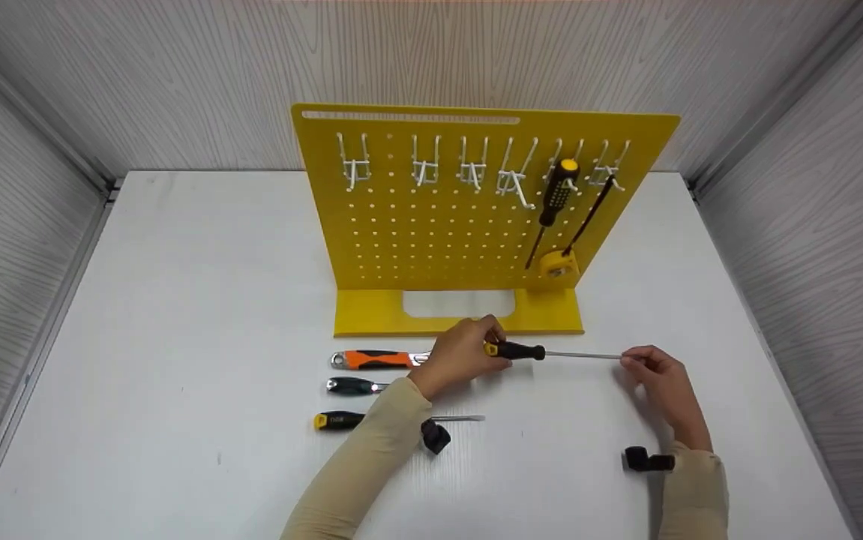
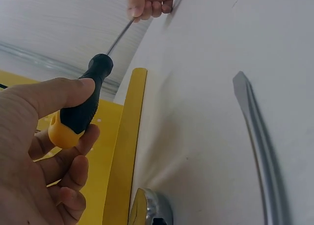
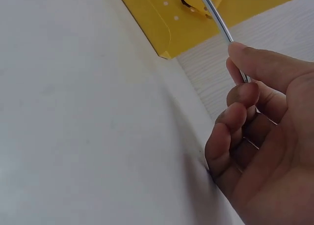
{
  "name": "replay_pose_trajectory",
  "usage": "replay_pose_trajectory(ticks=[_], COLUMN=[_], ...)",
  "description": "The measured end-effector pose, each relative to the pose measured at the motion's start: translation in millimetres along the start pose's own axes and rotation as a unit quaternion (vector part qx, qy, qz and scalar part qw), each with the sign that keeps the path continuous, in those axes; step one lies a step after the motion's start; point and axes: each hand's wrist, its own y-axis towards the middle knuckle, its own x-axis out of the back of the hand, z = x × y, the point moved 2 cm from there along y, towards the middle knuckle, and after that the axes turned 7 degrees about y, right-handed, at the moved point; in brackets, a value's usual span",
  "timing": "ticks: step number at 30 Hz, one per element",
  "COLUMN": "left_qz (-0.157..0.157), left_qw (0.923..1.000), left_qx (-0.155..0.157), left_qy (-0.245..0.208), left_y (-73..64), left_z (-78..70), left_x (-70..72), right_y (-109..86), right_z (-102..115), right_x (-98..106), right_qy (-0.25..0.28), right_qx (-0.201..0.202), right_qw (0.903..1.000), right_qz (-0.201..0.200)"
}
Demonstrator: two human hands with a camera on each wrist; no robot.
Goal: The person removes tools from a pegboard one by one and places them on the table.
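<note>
A screwdriver with a black-and-yellow handle [image 1: 521, 351] is held between two hands, just in front of the base of the yellow pegboard [image 1: 446, 262], and appears to be raised off the white tabletop [image 1: 199, 315]. Its handle is clasped near the yellow butt by the left hand [image 1: 468, 349], with the thumb on one side and fingertips on the other. The far end of the metal shaft [image 1: 583, 355] is pinched between thumb and fingers of the right hand [image 1: 663, 379]; the tip itself is hidden by those fingers, so its shape cannot be told.

The long axis is laid across the person, nearly parallel to the front edge of the base, with the butt pointed left and the shaft carried rightward past the base's right end. By contrast, the screwdriver on the board [image 1: 558, 195] is hung butt up and shaft down, so the held one is turned roughly a quarter from that line. The hooks, among them the double-wire hook [image 1: 515, 180] just left of the hung tool, are set above and beyond the grip. The butt is nearest the left hand, which is also placed closer to the board; the right hand is stationed beyond the base's right end.
</note>
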Motion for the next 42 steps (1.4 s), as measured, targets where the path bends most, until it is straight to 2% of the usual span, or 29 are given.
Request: replay_pose_trajectory(ticks=[12, 17, 28, 36, 42], left_qz=[-0.008, -0.006, 0.007, 0.006, 0.006], left_qw=[0.9995, 0.9989, 0.9966, 0.9948, 0.9949], left_qx=[0.015, 0.023, 0.035, 0.017, 0.019], left_qy=[0.025, 0.041, 0.074, 0.100, 0.099], left_y=[5.7, 5.6, 5.4, 8.6, 8.4], left_z=[2.2, 4.2, 5.3, 4.2, 6.7], left_x=[-7.9, -8.8, -12.7, -18.3, -19.9], right_y=[3.4, 3.2, 6.2, 6.0, 6.8], right_z=[0, 2, 4, 6, 6], right_x=[1, -1, -7, -7, -7], right_qy=[-0.083, -0.117, -0.156, -0.168, -0.184], right_qx=[-0.023, -0.023, -0.018, -0.025, 0.002], right_qw=[0.9963, 0.9924, 0.9870, 0.9851, 0.9826], right_qz=[0.008, 0.028, 0.032, 0.027, 0.027])
